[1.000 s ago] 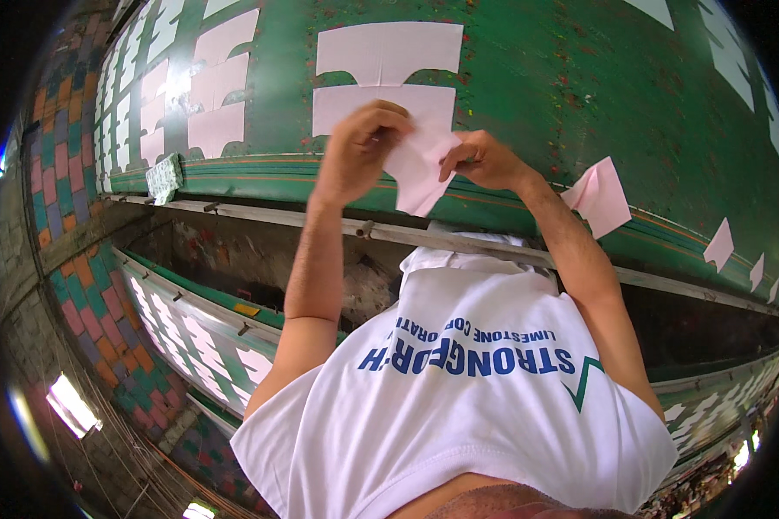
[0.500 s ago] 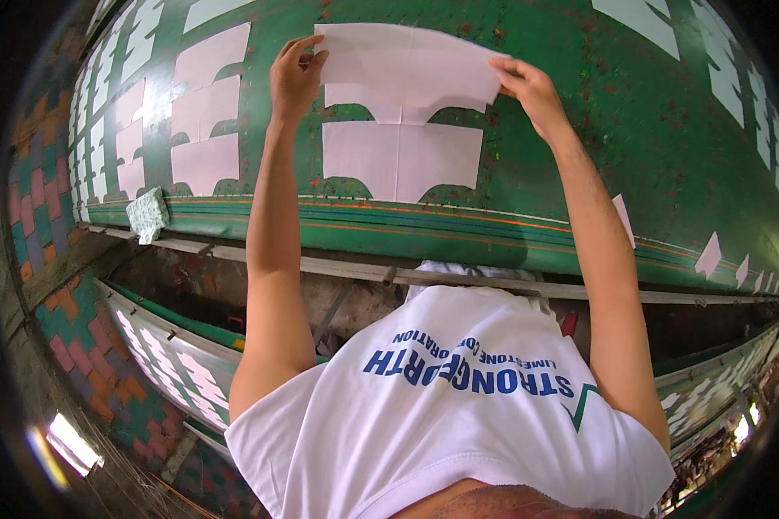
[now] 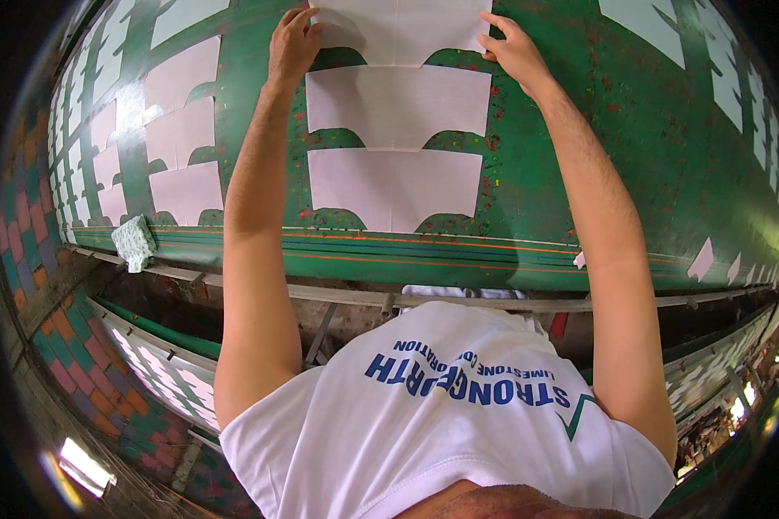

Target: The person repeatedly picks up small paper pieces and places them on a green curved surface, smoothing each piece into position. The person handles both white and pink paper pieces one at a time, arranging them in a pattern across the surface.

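The wide green painted desk (image 3: 580,173) carries columns of pale pink paper cut-outs. Both hands press the topmost pale pink paper sheet (image 3: 398,30) flat at its far edge: left hand (image 3: 292,43) and right hand (image 3: 512,50), fingers spread, gripping nothing. It should probably sit square above the two sheets below (image 3: 396,147). A crumpled speckled green cloth (image 3: 135,242) rests left, well clear.

A print workshop: long paint-flecked green table (image 3: 580,130) lined with white cut pieces (image 3: 394,186).
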### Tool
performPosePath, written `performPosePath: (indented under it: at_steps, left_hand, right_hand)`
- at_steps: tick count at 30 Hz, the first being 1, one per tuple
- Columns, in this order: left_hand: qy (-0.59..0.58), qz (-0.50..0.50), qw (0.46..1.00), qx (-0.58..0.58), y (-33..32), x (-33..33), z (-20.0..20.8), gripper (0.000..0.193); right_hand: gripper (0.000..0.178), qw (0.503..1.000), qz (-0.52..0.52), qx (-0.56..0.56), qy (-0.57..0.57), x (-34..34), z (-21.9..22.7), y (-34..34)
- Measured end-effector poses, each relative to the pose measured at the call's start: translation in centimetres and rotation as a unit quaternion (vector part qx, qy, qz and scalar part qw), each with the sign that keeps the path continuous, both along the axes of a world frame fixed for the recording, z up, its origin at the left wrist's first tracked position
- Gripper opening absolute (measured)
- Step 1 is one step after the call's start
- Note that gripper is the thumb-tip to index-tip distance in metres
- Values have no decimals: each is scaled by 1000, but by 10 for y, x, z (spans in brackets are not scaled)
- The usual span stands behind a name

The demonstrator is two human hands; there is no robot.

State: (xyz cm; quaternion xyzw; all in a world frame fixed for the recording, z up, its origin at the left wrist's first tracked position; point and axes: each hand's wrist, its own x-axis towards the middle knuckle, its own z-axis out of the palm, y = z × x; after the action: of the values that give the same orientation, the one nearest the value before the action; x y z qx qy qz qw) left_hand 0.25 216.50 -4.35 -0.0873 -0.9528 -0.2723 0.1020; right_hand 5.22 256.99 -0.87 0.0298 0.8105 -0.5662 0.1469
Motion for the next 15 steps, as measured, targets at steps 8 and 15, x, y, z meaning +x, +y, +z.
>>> performPosePath:
  at_steps: [8, 15]
  left_hand:
    - [76, 42, 966, -243, 81, -7, -42, 78]
    - [-10, -139, 973, -182, 253, 24, -33, 77]
  right_hand:
    - [60, 999, 2, 17, 29, -4, -14, -3]
    - [56, 987, -49, 60, 138, 44, -7, 5]
